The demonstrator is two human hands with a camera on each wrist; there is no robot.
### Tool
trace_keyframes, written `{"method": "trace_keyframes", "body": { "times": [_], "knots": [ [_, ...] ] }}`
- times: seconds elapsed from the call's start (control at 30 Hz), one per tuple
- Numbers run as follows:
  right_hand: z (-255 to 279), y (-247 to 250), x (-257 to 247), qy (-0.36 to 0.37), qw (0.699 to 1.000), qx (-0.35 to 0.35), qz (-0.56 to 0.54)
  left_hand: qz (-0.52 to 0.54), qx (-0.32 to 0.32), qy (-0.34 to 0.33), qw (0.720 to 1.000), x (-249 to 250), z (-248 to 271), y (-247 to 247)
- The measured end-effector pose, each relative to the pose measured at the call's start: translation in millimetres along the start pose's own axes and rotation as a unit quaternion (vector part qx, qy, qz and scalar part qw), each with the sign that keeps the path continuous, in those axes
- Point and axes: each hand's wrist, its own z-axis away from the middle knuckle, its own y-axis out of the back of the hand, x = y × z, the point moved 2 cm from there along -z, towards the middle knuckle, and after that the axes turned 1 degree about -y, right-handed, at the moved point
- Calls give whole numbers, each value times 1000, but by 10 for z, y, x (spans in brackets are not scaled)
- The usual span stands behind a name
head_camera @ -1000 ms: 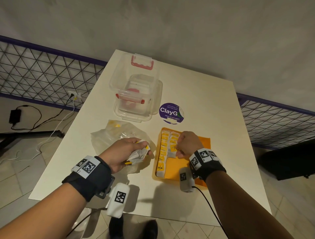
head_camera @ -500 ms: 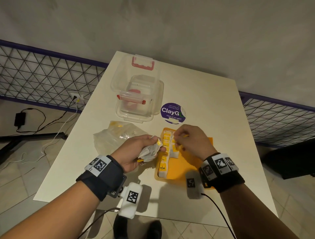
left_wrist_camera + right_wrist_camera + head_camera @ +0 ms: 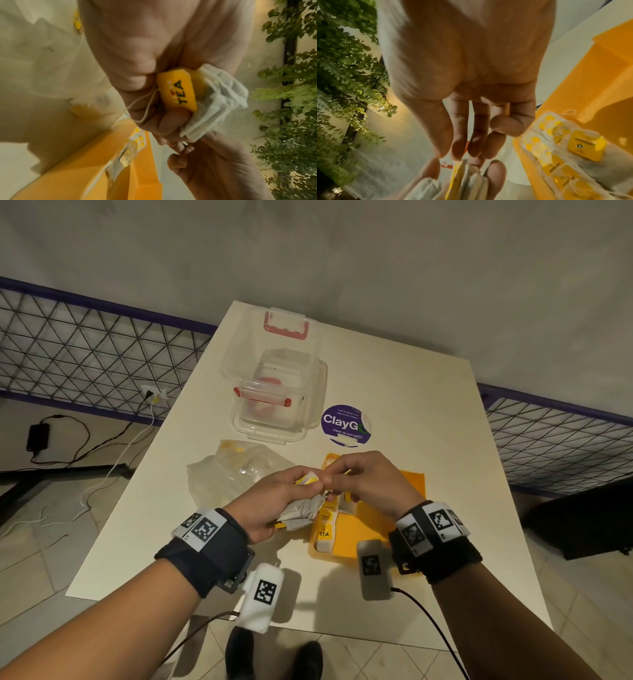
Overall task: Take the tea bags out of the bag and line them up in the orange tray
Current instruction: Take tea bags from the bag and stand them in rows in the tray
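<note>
My left hand [image 3: 305, 494] grips a bunch of white tea bags [image 3: 299, 510] with yellow tags just left of the orange tray [image 3: 407, 491]. The left wrist view shows a yellow "TEA" tag [image 3: 178, 93] against the curled fingers. Meeting it from the right, my right hand [image 3: 330, 479] pinches the top edge of one tea bag of the bunch [image 3: 456, 170] between thumb and forefinger. A row of tea bags [image 3: 323, 534] lies along the tray's left side [image 3: 565, 155]. The crumpled clear plastic bag [image 3: 233, 477] lies left of my hands, with something yellow inside.
An open clear container [image 3: 274, 392] with red clasps stands behind the bag. A round purple sticker [image 3: 345, 424] is on the white table [image 3: 428, 412] beyond the tray. The tray's right half is bare orange. Wire fencing and cables lie on the floor around the table.
My right hand has lifted off the row in the tray and moved left to the bunch. My left hand has brought the bunch up and right to meet it.
</note>
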Motion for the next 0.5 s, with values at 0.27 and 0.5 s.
{"method": "trace_keyframes", "body": {
  "times": [0.27,0.5],
  "knots": [
    [-14,-47,-74,-16,998,-6,55,35,-25,-2,999,-39,12,-1],
    [-43,-117,-142,-7,996,28,88,115,-36,28,992,-58,49,19]
  ]
}}
